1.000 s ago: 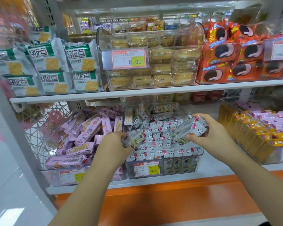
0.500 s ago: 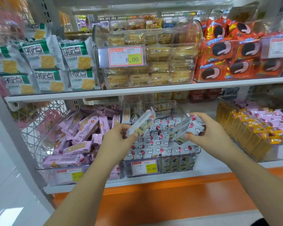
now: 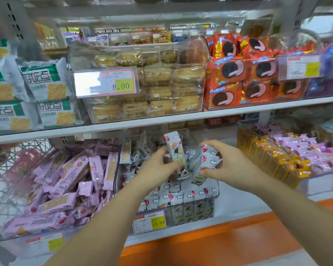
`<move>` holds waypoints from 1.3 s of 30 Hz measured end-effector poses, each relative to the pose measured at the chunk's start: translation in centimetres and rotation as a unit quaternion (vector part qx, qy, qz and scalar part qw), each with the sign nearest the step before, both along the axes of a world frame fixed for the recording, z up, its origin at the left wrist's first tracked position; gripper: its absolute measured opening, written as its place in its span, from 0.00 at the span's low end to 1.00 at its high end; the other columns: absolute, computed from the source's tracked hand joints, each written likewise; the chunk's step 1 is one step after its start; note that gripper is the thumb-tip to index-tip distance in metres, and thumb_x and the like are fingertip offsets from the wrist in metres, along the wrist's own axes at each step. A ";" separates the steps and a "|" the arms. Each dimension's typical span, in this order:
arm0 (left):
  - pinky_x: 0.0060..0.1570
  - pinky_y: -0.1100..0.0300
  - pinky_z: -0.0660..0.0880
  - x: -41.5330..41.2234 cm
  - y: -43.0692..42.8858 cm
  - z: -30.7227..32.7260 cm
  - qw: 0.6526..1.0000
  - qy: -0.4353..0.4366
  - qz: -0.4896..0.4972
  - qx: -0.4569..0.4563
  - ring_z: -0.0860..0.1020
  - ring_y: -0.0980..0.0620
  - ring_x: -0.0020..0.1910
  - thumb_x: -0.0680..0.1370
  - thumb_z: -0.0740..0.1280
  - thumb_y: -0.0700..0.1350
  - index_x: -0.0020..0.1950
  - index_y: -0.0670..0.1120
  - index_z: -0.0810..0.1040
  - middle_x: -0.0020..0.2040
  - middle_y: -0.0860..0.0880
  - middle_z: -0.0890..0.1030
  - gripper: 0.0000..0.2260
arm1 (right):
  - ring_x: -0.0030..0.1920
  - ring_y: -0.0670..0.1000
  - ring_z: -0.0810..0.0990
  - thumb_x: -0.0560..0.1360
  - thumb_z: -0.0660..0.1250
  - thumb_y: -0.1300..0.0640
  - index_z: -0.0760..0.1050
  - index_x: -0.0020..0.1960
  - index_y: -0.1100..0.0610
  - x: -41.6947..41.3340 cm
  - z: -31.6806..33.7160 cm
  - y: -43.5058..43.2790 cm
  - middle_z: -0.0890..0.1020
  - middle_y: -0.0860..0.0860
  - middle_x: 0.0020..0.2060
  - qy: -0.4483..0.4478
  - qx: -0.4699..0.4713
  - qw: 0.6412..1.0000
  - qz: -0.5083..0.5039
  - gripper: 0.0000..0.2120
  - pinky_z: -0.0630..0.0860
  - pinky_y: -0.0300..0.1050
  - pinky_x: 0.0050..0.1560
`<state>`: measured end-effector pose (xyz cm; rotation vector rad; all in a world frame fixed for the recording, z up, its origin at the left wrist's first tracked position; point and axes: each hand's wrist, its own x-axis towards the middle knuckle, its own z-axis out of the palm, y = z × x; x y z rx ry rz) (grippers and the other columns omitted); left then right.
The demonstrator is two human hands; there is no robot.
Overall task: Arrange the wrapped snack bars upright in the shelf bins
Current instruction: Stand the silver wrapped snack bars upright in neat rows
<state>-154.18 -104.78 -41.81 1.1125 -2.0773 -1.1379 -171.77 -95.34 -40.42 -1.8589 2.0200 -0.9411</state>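
Observation:
A clear plastic bin [image 3: 215, 191] on the lower shelf holds several white wrapped snack bars [image 3: 173, 197] printed with clouds and balloons, standing upright in rows. My left hand [image 3: 158, 169] grips one white bar [image 3: 176, 152] nearly upright above the bin's middle. My right hand [image 3: 231, 166] holds a small bunch of the same bars [image 3: 208, 160] just to the right of it. The two hands are close together over the bin. More loose bars lie tilted at the bin's back [image 3: 138, 150].
A bin of pink bars [image 3: 69, 179] lying in disorder stands to the left. A bin of yellow and pink packets [image 3: 277, 156] is on the right. The upper shelf [image 3: 161, 120] carries cracker packs, a biscuit bin and orange packets. Price tags hang on the bins' fronts.
My left hand lifted a bar out of the bin, turned it upright and moved it right, towards my right hand. The right hand with its bunch stayed over the bin.

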 end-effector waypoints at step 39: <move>0.38 0.57 0.72 -1.8 -6.0 -3.4 0.936 -0.227 -0.082 -0.255 0.77 0.49 0.37 0.78 0.65 0.51 0.61 0.53 0.69 0.35 0.54 0.74 0.13 | 0.51 0.38 0.71 0.71 0.72 0.51 0.60 0.72 0.47 0.8 2.1 -3.7 0.70 0.43 0.64 0.152 0.172 0.969 0.091 0.34 0.66 0.31 0.44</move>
